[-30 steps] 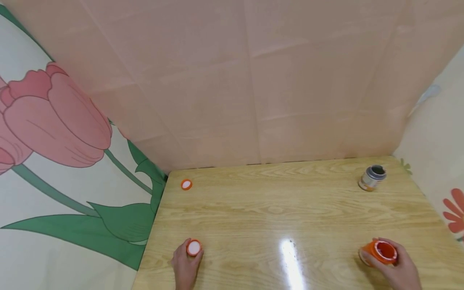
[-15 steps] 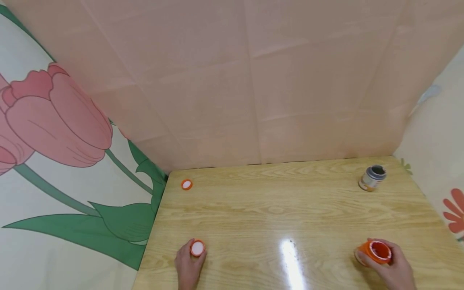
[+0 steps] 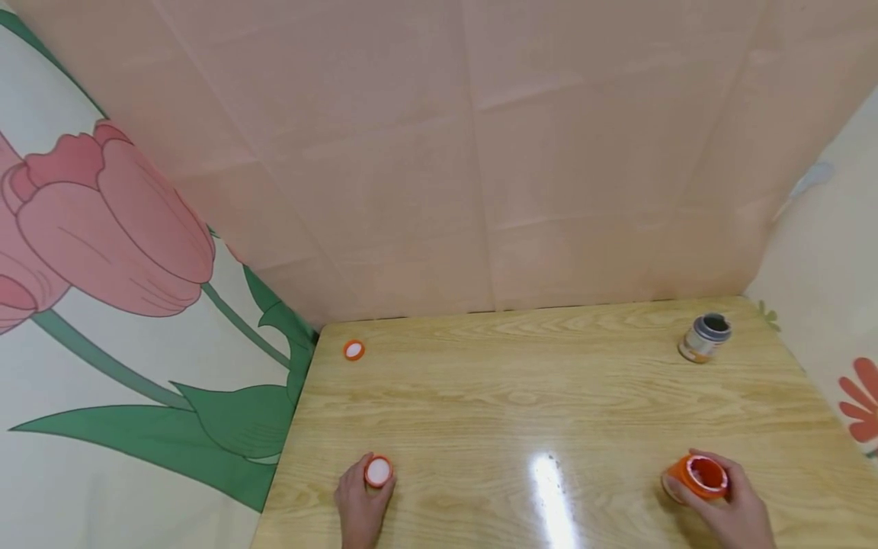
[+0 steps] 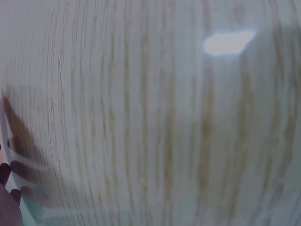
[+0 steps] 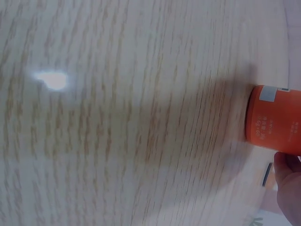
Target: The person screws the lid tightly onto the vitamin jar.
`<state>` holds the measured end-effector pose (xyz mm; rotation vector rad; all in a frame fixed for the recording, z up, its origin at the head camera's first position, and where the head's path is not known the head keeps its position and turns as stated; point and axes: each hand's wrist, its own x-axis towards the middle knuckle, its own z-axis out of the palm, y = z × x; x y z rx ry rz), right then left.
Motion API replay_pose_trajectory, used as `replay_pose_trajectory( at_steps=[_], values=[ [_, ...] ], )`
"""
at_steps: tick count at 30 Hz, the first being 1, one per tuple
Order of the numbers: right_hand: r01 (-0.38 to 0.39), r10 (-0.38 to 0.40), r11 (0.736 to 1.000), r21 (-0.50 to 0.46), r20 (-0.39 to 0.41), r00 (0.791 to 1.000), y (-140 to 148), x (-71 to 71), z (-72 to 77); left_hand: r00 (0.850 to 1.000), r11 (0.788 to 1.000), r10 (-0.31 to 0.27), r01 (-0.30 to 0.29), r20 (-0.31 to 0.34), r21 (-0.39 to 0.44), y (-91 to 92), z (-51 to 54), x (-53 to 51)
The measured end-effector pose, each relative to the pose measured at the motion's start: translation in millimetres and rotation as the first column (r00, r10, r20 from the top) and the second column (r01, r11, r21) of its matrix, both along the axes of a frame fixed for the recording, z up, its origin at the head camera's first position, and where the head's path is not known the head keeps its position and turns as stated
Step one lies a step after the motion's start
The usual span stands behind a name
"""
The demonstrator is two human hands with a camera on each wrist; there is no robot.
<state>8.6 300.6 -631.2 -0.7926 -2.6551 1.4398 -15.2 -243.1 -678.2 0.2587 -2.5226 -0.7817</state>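
At the front left of the table, my left hand (image 3: 362, 503) grips an orange-rimmed lid (image 3: 379, 472) by its sides, its white inner face upward. Only a few left fingertips (image 4: 4, 173) show at the edge of the left wrist view; the lid is out of sight there. My right hand (image 3: 737, 499) holds an orange jar (image 3: 686, 476) at the front right, thumb and fingers around its sides. The jar's mouth is uncovered and tilts toward the head camera. White print and a pale label show on the jar (image 5: 275, 120) in the right wrist view.
A second orange lid (image 3: 354, 350) with a white inside lies at the table's back left. At the back right stands an uncovered jar (image 3: 706, 337) with a dark grey rim. The wood-grain table (image 3: 507, 396) ends at a beige cloth (image 3: 480, 191) behind.
My left hand has shifted slightly right with the lid. My right hand has moved a little to the left with the orange jar. Both things at the back stay put.
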Motion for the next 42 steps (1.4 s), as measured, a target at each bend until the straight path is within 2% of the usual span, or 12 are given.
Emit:
replay_pose_trajectory(
  at_steps=[4,7,20,29,42],
  values=[
    [-0.026,0.026,0.999,0.024,0.026,0.999,-3.7,-1.0,1.4,1.000,1.000,0.005,-0.005,0.009,0.008,0.3,0.6,0.6],
    [-0.041,0.040,0.999,0.020,0.016,0.999,-5.6,-1.1,2.2,1.000,1.000,0.010,-0.010,0.028,0.014,1.0,1.8,0.9],
    [-0.064,0.066,0.998,0.024,-0.120,0.991,-14.0,3.6,0.2,0.999,0.999,0.007,-0.008,0.044,0.035,7.1,2.9,0.2],
    [-0.071,0.073,0.997,0.024,-0.072,0.995,-17.3,1.2,1.0,1.000,1.000,-0.006,0.006,0.004,0.015,11.2,2.1,-1.1],
    [-0.126,0.126,0.992,0.009,0.017,0.992,-24.2,-3.4,5.0,0.999,1.000,-0.015,0.014,-0.032,-0.003,14.8,-7.0,-3.7]
  ],
)
